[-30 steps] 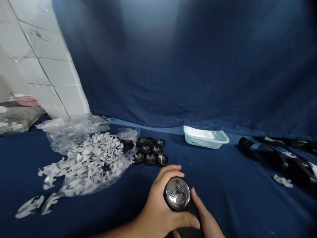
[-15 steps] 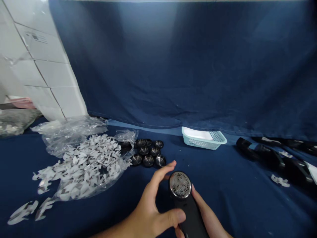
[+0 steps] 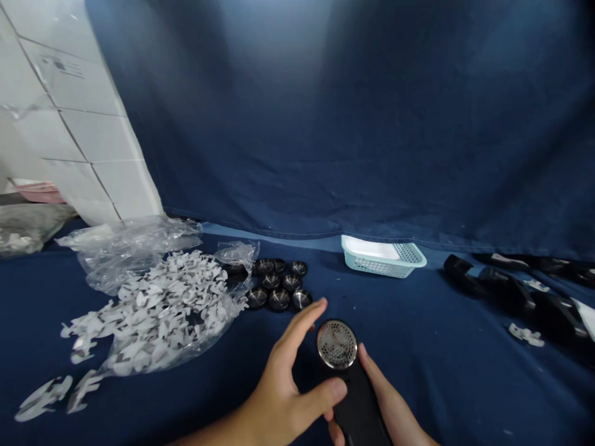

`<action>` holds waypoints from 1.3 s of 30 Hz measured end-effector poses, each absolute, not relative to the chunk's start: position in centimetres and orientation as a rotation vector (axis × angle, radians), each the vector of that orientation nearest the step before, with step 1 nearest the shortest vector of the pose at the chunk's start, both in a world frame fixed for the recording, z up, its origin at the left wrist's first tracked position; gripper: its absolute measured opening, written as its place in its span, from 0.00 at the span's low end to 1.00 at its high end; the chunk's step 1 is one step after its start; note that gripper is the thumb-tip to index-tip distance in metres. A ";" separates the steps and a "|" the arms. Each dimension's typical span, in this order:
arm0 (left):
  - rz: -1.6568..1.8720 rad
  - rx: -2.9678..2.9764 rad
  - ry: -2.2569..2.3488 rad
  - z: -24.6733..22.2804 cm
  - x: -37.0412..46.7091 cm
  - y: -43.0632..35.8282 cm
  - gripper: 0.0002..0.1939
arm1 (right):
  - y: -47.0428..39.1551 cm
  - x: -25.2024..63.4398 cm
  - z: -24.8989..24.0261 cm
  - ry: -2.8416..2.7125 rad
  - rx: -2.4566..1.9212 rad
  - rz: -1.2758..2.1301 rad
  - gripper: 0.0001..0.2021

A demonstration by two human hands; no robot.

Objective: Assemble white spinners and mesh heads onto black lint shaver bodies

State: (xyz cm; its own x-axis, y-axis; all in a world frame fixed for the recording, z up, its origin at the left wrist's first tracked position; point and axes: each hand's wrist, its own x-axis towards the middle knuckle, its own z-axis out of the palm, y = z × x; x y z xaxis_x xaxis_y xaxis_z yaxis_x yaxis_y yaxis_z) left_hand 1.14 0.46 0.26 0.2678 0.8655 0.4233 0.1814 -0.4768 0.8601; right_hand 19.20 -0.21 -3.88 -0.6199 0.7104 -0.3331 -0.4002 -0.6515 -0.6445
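Note:
A black handheld device (image 3: 360, 406) with a round, perforated metal head (image 3: 337, 344) is held upright near the bottom centre. My right hand (image 3: 390, 402) wraps round its body from the right, with fingertips showing at its left side. My left hand (image 3: 290, 384) is at the device's left, thumb on the body just below the metal head and index finger stretched up, apart from the head. Beyond my left hand lie several round black caps with perforated metal centres (image 3: 279, 300).
Many grey-white plastic pieces (image 3: 171, 310) spill from a clear bag on the left. A light blue basket (image 3: 381, 266) stands at the back, against a blue curtain (image 3: 334, 124). Black device parts (image 3: 506, 291) lie at the right. White boxes (image 3: 106, 142) are stacked back left.
The device and both hands have shifted very slightly left. My left index finger has moved a little up and left, farther from the metal head.

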 end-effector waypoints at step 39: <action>0.970 1.037 0.957 -0.3 -0.6 5.0 0.18 | 0.5 19.5 -2.8 -0.568 -0.808 2.133 0.45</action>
State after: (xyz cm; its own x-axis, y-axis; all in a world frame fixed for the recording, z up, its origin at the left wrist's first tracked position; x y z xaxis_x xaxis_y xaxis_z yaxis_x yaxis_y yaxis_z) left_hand -0.61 4.99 -0.30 0.2770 0.9471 -0.1620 -0.1749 0.2154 0.9607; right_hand 19.48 0.50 -2.79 -0.5019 0.7865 -0.3599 -0.5036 -0.6040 -0.6178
